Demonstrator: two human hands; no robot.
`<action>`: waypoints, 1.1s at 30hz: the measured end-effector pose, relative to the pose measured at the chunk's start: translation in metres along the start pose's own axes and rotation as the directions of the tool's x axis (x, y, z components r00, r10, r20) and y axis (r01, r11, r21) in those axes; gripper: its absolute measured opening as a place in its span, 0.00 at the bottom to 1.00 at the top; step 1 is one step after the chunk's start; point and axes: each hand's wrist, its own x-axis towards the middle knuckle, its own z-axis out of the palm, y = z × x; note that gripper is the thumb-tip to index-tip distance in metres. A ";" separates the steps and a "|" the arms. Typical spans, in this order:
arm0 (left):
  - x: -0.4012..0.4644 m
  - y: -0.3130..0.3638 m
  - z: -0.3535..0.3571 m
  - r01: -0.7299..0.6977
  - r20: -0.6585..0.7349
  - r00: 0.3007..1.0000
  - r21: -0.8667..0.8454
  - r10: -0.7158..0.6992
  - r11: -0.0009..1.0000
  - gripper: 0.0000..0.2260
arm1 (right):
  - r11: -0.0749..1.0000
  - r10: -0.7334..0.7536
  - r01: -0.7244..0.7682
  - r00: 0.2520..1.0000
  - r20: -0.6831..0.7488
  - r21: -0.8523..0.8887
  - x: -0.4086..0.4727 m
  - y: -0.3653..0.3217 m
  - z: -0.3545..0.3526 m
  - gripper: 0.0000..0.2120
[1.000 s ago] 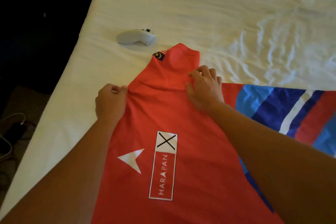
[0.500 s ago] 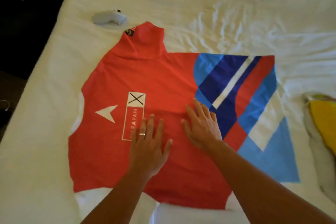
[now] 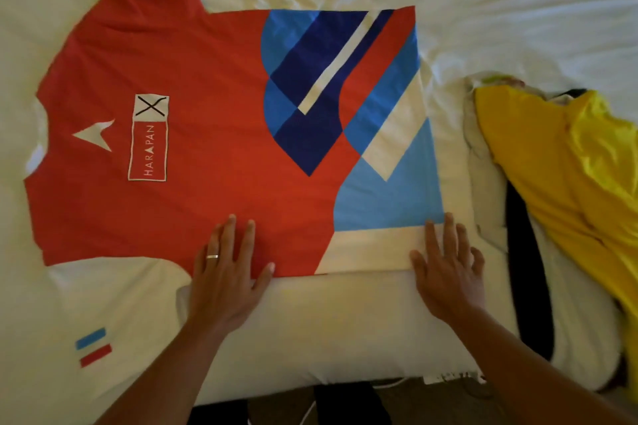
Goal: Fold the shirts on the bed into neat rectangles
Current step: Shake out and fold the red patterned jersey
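Red jersey (image 3: 207, 134): thin, limp, slippery; spread flat.
Hold: pinch hem corners.
Left hand (image 3: 226, 272), right hand (image 3: 447, 269): flat, fingers straight, pressing, gripping nothing.

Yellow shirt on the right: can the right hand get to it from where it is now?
Probably yes. The right hand lies flat on the red shirt's near corner, and only bare sheet separates it from the yellow shirt heaped beside it. Nothing stands between.

Two bare forearms were in view, with no sleeve visible on either. The left hand (image 3: 224, 281) carried a plain silver-coloured ring (image 3: 212, 256) on one finger. The right hand (image 3: 447, 272) wore nothing discernible. No watch, bracelet or glove was seen.
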 end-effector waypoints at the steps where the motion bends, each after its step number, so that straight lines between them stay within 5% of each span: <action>1: -0.006 -0.002 -0.003 -0.004 -0.002 1.000 0.011 0.004 1.000 0.35 | 0.998 -0.065 0.065 0.998 -0.019 -0.012 -0.002 -0.002 -0.003 0.30; 5: -0.024 -0.016 -0.012 -0.064 0.048 0.997 0.123 0.058 0.990 0.29 | 0.894 -0.427 0.421 0.904 -0.009 -0.157 -0.006 -0.014 -0.008 0.27; 7: -0.028 -0.024 -0.011 -0.110 0.059 0.993 0.180 0.101 0.977 0.24 | 0.864 -0.465 0.452 0.885 -0.006 -0.223 -0.004 -0.019 -0.011 0.22; 12: -0.019 -0.031 -0.018 -0.122 0.089 0.991 0.241 0.103 0.963 0.17 | 0.845 -0.481 0.454 0.876 -0.032 -0.282 0.011 -0.016 -0.011 0.16; 16: -0.011 -0.044 -0.026 -0.133 0.155 0.983 0.226 0.099 0.965 0.15 | 0.867 -0.442 0.458 0.889 0.121 -0.197 0.016 -0.012 -0.030 0.13; 24: 0.052 -0.070 -0.054 0.076 0.454 0.891 -0.108 -0.019 0.991 0.15 | 0.964 -0.260 0.264 0.896 0.361 0.039 0.074 -0.009 -0.069 0.10; 29: 0.112 -0.084 -0.068 0.125 0.497 0.868 -0.202 -0.008 0.971 0.19 | 0.973 -0.220 0.229 0.935 0.277 -0.001 0.116 -0.020 -0.086 0.10; 33: 0.158 -0.093 -0.078 0.130 0.396 0.918 -0.269 -0.013 0.954 0.18 | 0.980 -0.193 0.199 0.971 0.143 -0.028 0.149 -0.031 -0.099 0.12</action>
